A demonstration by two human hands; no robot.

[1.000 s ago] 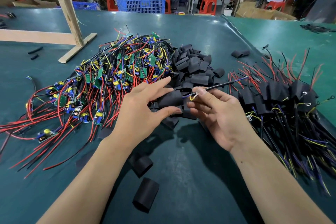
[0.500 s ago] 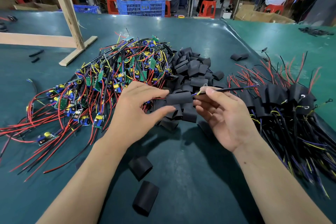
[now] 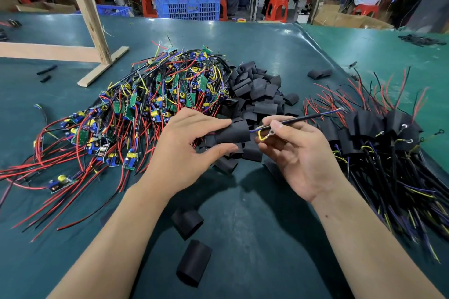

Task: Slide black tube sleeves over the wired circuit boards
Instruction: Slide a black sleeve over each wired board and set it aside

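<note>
my left hand [image 3: 184, 150] pinches a short black flattened tube sleeve [image 3: 233, 132] between thumb and fingers, above the green table mat [image 3: 255, 213]. my right hand [image 3: 298, 153] grips a thin black wire bundle with a yellow ring-terminal lead [image 3: 267, 132] coming out of the sleeve's right end. the heap of green wired circuit boards [image 3: 145, 109] lies to the left.
</note>
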